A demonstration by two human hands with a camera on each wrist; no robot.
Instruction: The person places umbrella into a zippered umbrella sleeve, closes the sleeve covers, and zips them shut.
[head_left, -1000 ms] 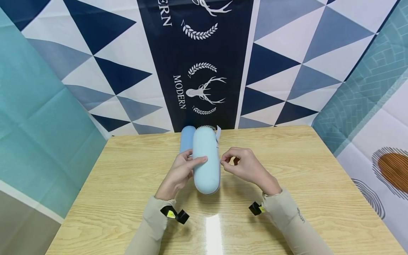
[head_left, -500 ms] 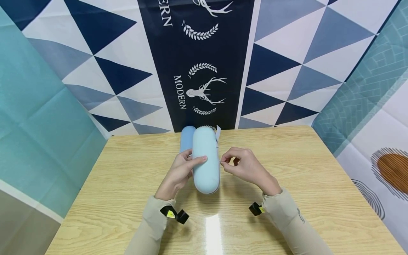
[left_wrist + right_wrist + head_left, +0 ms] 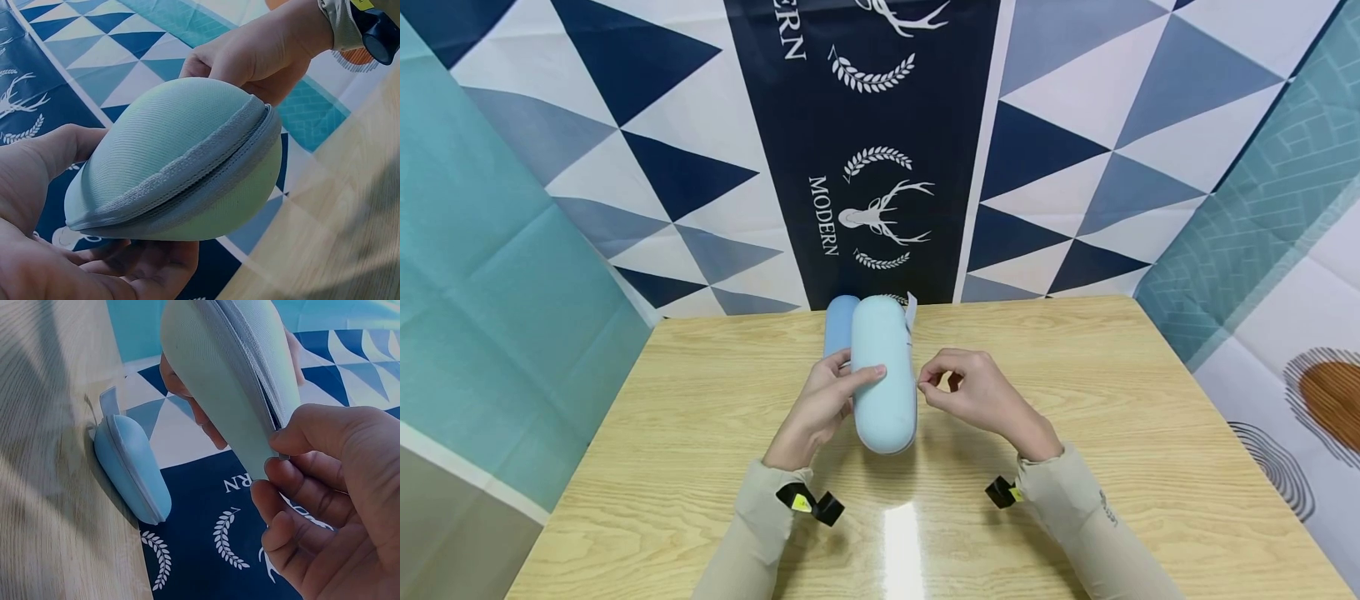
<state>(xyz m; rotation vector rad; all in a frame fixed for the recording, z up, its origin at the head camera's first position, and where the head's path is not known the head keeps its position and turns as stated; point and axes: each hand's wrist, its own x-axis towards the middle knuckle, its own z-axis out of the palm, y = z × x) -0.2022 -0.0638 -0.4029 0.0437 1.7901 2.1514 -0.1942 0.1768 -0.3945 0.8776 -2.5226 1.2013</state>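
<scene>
A pale mint glasses case (image 3: 886,417) with a grey zipper (image 3: 181,175) is held up over the table. My left hand (image 3: 822,400) grips it from the left, thumb on top and fingers underneath. On its right side, my right hand (image 3: 968,387) pinches the zipper pull (image 3: 283,455) between thumb and forefinger. In the right wrist view a narrow dark gap shows between the zipper tapes close to the thumb. The inside of the case is hidden. Behind it lies a blue glasses case (image 3: 839,325), partly covered in the head view.
The wooden table (image 3: 700,450) ends at a back wall hung with patterned cloth (image 3: 880,125). A fabric loop (image 3: 912,312) sticks up at the mint case's far right end. Black wrist cameras (image 3: 829,510) sit at both cuffs.
The mint case has shifted very slightly left and away from me in the head view. Both hands keep the same hold.
</scene>
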